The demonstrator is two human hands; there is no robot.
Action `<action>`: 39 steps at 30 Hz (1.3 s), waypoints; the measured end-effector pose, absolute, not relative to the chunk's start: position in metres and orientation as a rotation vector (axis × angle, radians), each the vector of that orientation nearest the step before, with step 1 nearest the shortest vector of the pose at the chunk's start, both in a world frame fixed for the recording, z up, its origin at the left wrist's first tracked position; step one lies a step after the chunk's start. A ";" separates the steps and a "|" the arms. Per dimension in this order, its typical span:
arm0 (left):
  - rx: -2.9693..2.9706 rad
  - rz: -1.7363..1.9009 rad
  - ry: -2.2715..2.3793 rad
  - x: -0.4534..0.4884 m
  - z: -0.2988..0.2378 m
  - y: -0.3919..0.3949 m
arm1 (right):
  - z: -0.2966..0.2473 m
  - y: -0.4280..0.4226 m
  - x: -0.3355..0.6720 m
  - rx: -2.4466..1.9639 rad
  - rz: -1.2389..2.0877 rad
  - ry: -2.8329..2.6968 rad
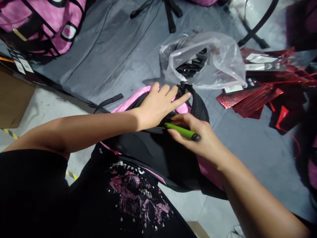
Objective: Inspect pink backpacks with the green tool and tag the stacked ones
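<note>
A pink and black backpack (158, 155) lies in front of me on the grey sheet. My left hand (160, 104) rests flat on its top, fingers stretched out toward the black carry handle (195, 102). My right hand (198, 135) is closed round a green pen-like tool (182, 131), its tip hidden under my left hand against the bag's black fabric.
A clear plastic bag (205, 61) with black tags inside lies just beyond the backpack. Several red shiny hang tags (257, 96) are spread at the right. Another pink backpack (42, 26) sits at the upper left, a cardboard box (13, 102) at the left edge.
</note>
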State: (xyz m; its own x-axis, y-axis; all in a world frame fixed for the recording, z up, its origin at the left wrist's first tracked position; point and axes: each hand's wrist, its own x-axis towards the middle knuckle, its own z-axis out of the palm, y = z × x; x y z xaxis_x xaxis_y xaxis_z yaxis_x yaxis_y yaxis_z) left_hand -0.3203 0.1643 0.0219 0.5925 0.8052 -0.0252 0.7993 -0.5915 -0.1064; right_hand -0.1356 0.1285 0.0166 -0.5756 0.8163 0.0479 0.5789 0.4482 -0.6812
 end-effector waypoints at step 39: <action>-2.852 0.055 -1.469 -0.322 0.021 0.170 | -0.001 0.091 -0.184 -1.498 0.438 -2.082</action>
